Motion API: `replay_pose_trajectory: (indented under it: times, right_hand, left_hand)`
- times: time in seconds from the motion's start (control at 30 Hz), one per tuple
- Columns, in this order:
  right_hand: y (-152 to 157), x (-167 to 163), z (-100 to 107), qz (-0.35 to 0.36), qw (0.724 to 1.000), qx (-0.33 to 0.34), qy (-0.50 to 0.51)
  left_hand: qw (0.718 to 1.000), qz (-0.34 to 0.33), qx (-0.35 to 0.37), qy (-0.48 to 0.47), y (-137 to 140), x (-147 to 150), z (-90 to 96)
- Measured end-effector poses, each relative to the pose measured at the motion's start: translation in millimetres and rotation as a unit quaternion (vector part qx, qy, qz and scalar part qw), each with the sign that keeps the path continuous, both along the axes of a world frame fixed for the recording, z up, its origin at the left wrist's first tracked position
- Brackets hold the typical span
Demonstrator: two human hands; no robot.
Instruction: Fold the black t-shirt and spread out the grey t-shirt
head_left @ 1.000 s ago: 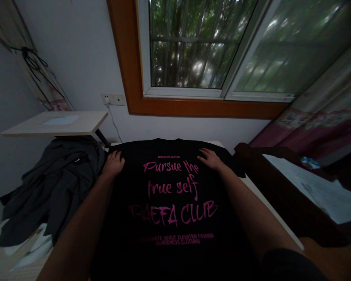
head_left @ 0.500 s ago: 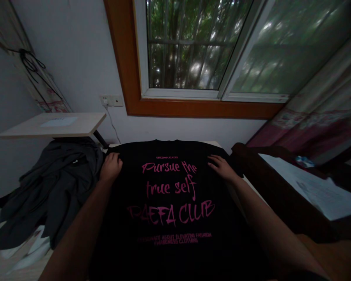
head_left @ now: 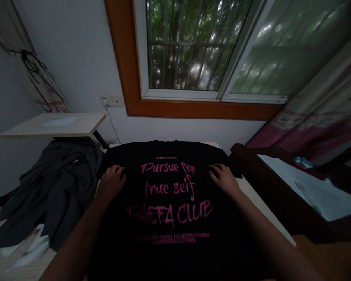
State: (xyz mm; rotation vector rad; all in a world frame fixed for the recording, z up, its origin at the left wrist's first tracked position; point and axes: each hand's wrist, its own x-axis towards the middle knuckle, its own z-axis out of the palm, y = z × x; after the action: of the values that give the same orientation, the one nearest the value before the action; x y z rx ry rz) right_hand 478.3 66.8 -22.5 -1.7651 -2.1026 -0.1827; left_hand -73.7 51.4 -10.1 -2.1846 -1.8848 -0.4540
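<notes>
A: Where is the left grip (head_left: 112, 181)?

B: It rests on the black T-shirt (head_left: 171, 197), near one side. Its fingers sit close to each other and bend a bit, and the thumb sticks out away from them. It's loose, not pinching.

A: And the right grip (head_left: 224, 180)?

B: That one is on the shirt too, over by the other side. Its fingers are spread and bent a little, and its thumb is apart too.

A: So how does the shirt lie?

B: It's spread out under the two grips. The neck is past them, on the far side, and the big pink words (head_left: 171, 187) are mostly between them and nearer to us. I can read "Pursue the true self."

A: What is under the shirt?

B: A pale surface (head_left: 270, 212). A strip of it peeks out to the right of the right grip.

A: What else is close by?

B: Left of the left grip there's a heap of dark grey clothes (head_left: 73, 183), all crumpled. Behind the heap is a raised board (head_left: 89, 124) with a paper (head_left: 60, 121) on it. Way over to the right of the right grip I see a big white sheet (head_left: 310, 187). The window (head_left: 190, 58) is past both grips.
</notes>
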Motion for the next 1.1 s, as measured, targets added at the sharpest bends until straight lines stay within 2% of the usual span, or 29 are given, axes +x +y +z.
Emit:
replay_pose_trajectory:
  times: [0.17, 0.47, 0.8, 1.1]
  right_hand:
    - [-4.7, -15.1, 6.1, -0.018, 0.999, 0.017, -0.022]
    - [-2.8, -21.0, 6.6, -0.030, 0.999, 0.016, -0.043]
    - [7.4, -36.8, 6.9, -0.005, 0.999, 0.021, -0.045]
    - [39.5, -44.1, 5.2, 0.016, 0.997, 0.009, -0.069]
  left_hand:
    - [0.998, 0.032, 0.001, 0.062, -25.7, 11.3, 9.9]
    - [0.995, 0.043, 0.014, 0.086, -24.5, 15.6, 8.8]
    - [0.997, 0.015, 0.015, 0.073, -5.4, -2.1, -0.8]
    - [0.997, 0.020, 0.008, 0.069, 27.0, -11.5, -3.1]
